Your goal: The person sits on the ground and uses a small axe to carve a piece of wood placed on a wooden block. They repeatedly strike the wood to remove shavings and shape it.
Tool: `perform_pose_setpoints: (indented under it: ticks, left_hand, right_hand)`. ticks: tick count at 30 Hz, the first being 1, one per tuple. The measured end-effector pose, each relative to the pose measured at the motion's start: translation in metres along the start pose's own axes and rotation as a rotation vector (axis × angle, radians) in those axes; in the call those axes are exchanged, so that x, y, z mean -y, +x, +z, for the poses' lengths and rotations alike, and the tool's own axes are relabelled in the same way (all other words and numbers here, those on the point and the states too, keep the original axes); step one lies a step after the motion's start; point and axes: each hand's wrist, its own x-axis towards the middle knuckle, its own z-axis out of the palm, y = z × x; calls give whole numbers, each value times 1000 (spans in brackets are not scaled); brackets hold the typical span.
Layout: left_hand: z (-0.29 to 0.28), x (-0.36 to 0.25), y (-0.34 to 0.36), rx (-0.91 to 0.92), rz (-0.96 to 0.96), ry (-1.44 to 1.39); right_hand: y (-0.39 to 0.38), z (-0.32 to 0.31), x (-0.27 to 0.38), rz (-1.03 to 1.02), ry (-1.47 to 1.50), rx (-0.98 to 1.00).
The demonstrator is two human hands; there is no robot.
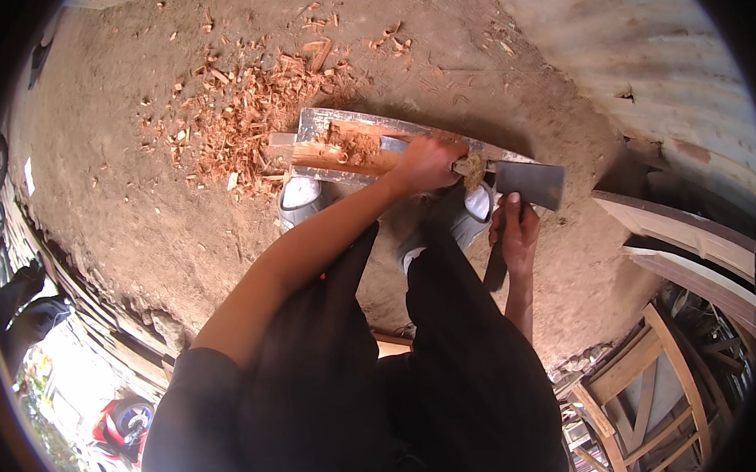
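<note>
A long wooden workpiece (314,156) with worn, dark painted edges lies across the ground just beyond my shoes. A hollow with loose chips is cut into its left part. My left hand (432,164) is closed round a chisel, whose flat metal blade (392,144) points left into the hollow. The handle's frayed end (474,168) sticks out to the right of my fist. In my right hand (516,229) is the handle of a mallet with a dark, rectangular head (532,184). That head is against or very close to the chisel's end; I cannot tell which.
Wood shavings (257,104) are heaped on the dirt floor beyond and left of the workpiece. My grey shoes (301,201) stand against its near side. Wooden frames (641,399) lean at the lower right, below curved boards (690,233). A corrugated sheet (655,71) borders the far right.
</note>
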Motion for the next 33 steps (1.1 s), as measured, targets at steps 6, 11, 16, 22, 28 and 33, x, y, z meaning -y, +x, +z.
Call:
perform_pose_setpoints:
  ticks: [6, 11, 16, 22, 28, 33]
  left_hand:
    - [4, -2, 1, 39, -54, 47]
    - [3, 0, 5, -52, -17, 3]
    - [0, 1, 6, -104, 14, -20]
    - [-5, -8, 9, -100, -34, -29]
    - [-8, -7, 6, -56, -90, -16]
    - [-9, -2, 5, -123, -19, -22]
  right_hand:
    - [6, 13, -13, 82, -44, 32]
    - [5, 6, -12, 14, 173, -76]
    - [8, 10, -6, 54, 6, 38]
    - [10, 21, -6, -5, 113, -60]
    - [11, 1, 5, 7, 91, -34]
    - [6, 23, 8, 71, -133, 45]
